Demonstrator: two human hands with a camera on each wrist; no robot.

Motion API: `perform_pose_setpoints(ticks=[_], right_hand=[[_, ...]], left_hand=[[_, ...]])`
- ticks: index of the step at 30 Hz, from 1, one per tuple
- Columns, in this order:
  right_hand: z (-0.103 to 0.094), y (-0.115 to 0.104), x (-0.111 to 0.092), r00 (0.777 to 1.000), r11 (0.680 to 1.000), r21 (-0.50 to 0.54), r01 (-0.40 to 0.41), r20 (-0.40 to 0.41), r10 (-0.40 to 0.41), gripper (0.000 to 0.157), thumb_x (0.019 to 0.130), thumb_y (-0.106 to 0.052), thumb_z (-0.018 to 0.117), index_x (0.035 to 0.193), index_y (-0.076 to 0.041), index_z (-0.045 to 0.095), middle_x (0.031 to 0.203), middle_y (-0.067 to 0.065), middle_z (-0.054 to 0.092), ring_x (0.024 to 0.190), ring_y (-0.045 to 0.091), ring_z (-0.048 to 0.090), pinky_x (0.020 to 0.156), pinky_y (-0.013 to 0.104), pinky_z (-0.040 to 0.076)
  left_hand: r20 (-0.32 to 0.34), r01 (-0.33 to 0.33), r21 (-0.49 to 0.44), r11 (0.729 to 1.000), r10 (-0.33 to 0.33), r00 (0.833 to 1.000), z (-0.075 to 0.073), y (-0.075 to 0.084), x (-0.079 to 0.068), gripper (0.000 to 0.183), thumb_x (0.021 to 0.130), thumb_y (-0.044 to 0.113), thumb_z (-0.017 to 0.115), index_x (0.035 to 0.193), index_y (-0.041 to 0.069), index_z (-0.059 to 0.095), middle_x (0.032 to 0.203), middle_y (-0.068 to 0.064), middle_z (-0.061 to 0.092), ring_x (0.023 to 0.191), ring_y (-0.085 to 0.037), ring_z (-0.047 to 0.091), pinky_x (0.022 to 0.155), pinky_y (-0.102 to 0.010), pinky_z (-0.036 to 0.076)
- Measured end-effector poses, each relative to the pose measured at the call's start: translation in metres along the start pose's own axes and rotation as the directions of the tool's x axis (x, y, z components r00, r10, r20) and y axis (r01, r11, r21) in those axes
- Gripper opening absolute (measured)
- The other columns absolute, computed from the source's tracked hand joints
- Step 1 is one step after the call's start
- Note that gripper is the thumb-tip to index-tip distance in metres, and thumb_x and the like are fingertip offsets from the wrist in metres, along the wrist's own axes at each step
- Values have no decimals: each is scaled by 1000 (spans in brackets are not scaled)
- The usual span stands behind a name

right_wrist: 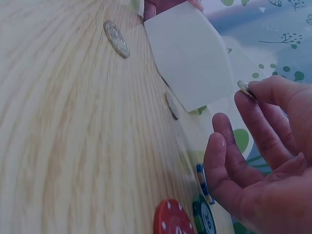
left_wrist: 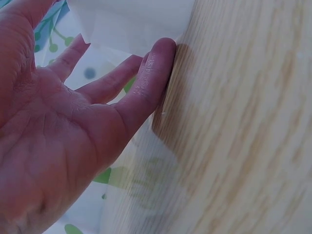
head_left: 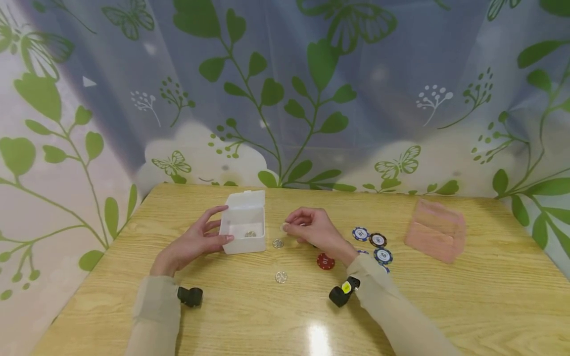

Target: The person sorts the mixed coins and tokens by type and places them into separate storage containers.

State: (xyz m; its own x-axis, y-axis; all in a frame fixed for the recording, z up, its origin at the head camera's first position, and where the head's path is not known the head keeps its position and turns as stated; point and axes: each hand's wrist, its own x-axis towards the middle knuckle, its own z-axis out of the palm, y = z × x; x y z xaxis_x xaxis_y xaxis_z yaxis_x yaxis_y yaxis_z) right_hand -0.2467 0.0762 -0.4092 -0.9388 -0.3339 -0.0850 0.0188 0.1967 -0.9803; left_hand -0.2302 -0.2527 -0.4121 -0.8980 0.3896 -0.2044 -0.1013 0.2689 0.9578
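Note:
A white box (head_left: 242, 245) with its lid (head_left: 246, 199) raised stands on the table, a silvery coin (head_left: 250, 234) inside it. My left hand (head_left: 196, 242) grips the box from its left side, thumb at the front and fingers round the back. Just right of the box, my right hand (head_left: 313, 228) pinches another coin (right_wrist: 246, 89) between thumb and forefinger, held above the table. Two more coins lie on the wood, one beside the box (head_left: 278, 243) and one nearer the front (head_left: 281, 277).
Under and beside my right forearm lie several poker chips, among them a red chip (head_left: 326, 261), a black chip (head_left: 378, 240) and a blue chip (head_left: 360, 234). Farther right is a pink translucent pouch (head_left: 436, 231). A patterned curtain (head_left: 285, 99) hangs behind the wooden table (head_left: 240, 316).

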Motion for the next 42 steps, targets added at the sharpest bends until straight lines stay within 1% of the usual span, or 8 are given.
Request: perform_pose_setpoints(ticks=[5,12,18,26,33,37,42], right_hand=[[6,-1,3,1000,999,32,-10,-21,10,20,92,-17,78,107,-7,70,98,3,73,88,15,70,74,33,60],[15,-3,6,999,998,67,-6,-32,8,19,92,-16,77,107,-6,71,102,6,74,91,18,73,77,37,62],[23,-6,8,999,996,91,-1,-51,5,20,91,-15,78,107,-5,71,97,3,75,88,15,72,75,36,62],[33,-9,11,999,990,138,10,-54,-2,19,90,-12,78,106,-4,71,89,-2,74,92,25,74,72,38,62],[40,-8,12,999,980,200,-2,-33,9,19,91,-10,77,106,-2,70,90,0,73,89,20,72,74,42,63],[42,-10,12,999,978,208,-8,-34,15,19,91,-10,77,107,-2,70,90,-1,72,89,17,72,76,42,63],[44,-12,13,999,976,218,-17,-46,28,18,91,-10,77,106,-3,70,89,-1,72,93,20,74,77,42,63]], left_hand=[[7,2,-6,1000,-2,1000,0,0,1,85,97,23,73,161,30,17,161,-20,32,125,-28,58,98,-38,57],[9,2,-4,1000,-2,1000,-1,0,1,84,97,22,72,161,29,17,161,-21,32,126,-28,57,97,-37,57],[7,6,11,1000,-6,1000,-2,-1,2,84,97,23,72,161,29,17,162,-21,32,127,-30,56,98,-37,56],[2,10,1,1000,-10,1000,-2,-2,2,85,96,22,73,161,28,17,161,-23,31,126,-30,57,98,-38,57],[4,12,-15,1000,-12,1000,-2,-3,0,86,97,22,73,161,28,16,163,-24,28,129,-32,56,98,-39,57],[4,12,-15,1000,-12,1000,-1,-2,1,85,97,22,72,161,28,16,163,-23,28,129,-32,56,98,-38,57],[6,6,-20,1000,-6,1000,-1,-1,1,85,97,21,72,161,28,16,162,-23,29,128,-30,57,98,-37,57]])
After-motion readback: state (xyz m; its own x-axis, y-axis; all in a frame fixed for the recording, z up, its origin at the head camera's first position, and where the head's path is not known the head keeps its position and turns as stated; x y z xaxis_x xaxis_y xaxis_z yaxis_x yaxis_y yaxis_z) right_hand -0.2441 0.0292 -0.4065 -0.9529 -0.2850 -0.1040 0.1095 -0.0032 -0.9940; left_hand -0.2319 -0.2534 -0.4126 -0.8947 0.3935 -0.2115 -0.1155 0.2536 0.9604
